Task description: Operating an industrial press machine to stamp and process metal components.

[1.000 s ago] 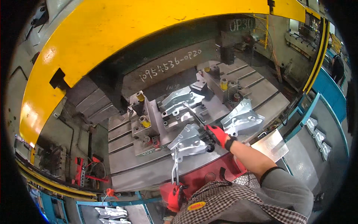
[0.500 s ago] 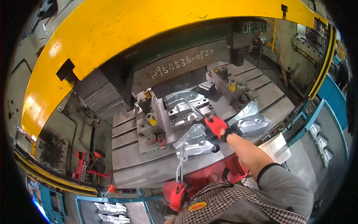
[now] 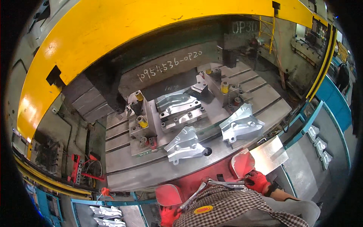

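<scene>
My left hand (image 3: 171, 215), in a red glove, is closed round metal tongs (image 3: 193, 196) beside the left red rounded cover (image 3: 168, 195). Near the right red cover (image 3: 242, 165), my red-gloved right hand (image 3: 257, 182) grips a second pair of tongs (image 3: 228, 184); its fingers are partly hidden. Both tongs point inward over the checked apron. Beyond them, one silvery stamped metal part (image 3: 185, 145) lies at the left front of the press bed and another (image 3: 242, 125) at the right front. A further stamped part (image 3: 177, 99) rests on the die (image 3: 185, 120) in the middle.
A yellow press frame (image 3: 124, 28) arches overhead, with the dark upper die block (image 3: 162, 66) below it. Guide blocks with yellow posts (image 3: 142, 122) flank the die. More stamped parts lie on the left tray (image 3: 107, 212) and the right chute (image 3: 320, 145).
My right hand and tongs have drawn back from the die to the right red cover. My left tongs have come away from the left front part. The view has shifted slightly.
</scene>
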Available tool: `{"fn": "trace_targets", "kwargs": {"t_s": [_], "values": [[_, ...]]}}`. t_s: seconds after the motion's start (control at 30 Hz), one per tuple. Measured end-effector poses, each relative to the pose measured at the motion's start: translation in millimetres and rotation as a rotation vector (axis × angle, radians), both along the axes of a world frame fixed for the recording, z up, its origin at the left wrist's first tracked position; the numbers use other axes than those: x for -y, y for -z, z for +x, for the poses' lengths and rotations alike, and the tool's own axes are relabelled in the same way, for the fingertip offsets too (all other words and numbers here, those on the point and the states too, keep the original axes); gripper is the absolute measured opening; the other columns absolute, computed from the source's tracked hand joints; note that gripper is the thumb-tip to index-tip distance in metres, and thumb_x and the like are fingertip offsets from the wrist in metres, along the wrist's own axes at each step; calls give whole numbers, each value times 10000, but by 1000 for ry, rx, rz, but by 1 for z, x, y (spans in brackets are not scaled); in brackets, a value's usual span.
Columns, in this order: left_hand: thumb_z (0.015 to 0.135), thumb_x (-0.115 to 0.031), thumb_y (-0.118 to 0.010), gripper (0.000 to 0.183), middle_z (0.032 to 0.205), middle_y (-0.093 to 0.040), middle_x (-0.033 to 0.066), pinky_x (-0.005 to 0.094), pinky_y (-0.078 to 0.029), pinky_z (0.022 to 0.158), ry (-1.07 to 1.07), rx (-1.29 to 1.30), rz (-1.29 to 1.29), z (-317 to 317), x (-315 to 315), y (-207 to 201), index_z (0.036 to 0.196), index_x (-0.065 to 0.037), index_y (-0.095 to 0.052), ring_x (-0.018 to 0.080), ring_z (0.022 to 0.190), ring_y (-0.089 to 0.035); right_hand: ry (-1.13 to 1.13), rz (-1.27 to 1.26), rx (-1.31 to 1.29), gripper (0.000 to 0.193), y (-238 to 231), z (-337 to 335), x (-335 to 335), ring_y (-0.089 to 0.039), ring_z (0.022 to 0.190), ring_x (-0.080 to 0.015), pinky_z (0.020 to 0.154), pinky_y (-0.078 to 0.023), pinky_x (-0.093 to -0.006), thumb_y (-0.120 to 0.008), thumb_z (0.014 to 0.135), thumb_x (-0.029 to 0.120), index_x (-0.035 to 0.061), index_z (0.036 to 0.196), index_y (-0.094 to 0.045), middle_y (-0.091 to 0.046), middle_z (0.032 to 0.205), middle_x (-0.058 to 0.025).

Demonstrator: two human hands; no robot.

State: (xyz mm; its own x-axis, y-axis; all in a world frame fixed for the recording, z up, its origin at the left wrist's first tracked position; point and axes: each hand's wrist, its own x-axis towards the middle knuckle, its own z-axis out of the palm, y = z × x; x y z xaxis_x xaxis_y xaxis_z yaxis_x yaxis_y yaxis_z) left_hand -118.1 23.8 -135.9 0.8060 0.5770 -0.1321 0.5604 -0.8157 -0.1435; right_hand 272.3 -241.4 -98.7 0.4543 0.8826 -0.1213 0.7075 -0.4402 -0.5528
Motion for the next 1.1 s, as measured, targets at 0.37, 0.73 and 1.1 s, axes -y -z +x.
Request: {"fn": "trace_targets", "kwargs": {"t_s": [0.37,0.73,1.1], "values": [[763,-411,-590,389,1109,-600,148,469,-345,945,-419,266,-892,8,-16,66,1008,-114,-649,364,1092,-496,-164,-279,104,346,31,15,-25,-540,1018,-312,855,-430,-453,-614,714,368,162,991,-624,-577,1099,-103],[769,-431,-586,390,1028,-628,91,430,-393,832,-202,280,-557,21,-9,44,1035,-150,-634,293,968,-556,-189,-52,296,305,38,17,-26,-532,1023,-317,854,-421,-463,-620,711,364,159,937,-619,-576,1069,-107],[788,-404,-559,330,962,-624,116,494,-399,820,-211,256,-458,35,-4,7,928,-113,-625,354,949,-556,-188,-178,267,299,66,23,-19,-535,1031,-306,853,-420,-468,-584,747,393,170,940,-634,-597,1060,-93]]}}
